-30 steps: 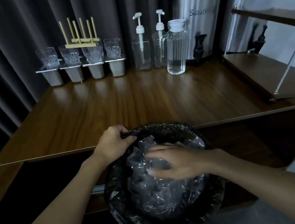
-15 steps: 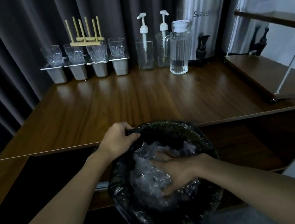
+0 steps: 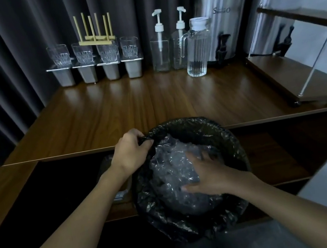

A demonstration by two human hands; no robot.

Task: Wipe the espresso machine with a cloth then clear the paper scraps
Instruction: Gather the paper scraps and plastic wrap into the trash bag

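Left hand (image 3: 129, 153) pinches the black bin bag (image 3: 182, 123) at its rim. Right hand (image 3: 209, 173), fingers spread flat, presses crumpled clear plastic (image 3: 171, 173) down inside. It looks light, springy and slippery, so the rim is the best hold. No paper scraps are visible.

Café drinks counter; urns (image 3: 223, 16), syrup pumps (image 3: 160, 44).

The only writing I can make out from here is a slanted script logo on the front of the left steel drinks urn (image 3: 225, 27), starting with S and ending in O, its middle letters too small to read.
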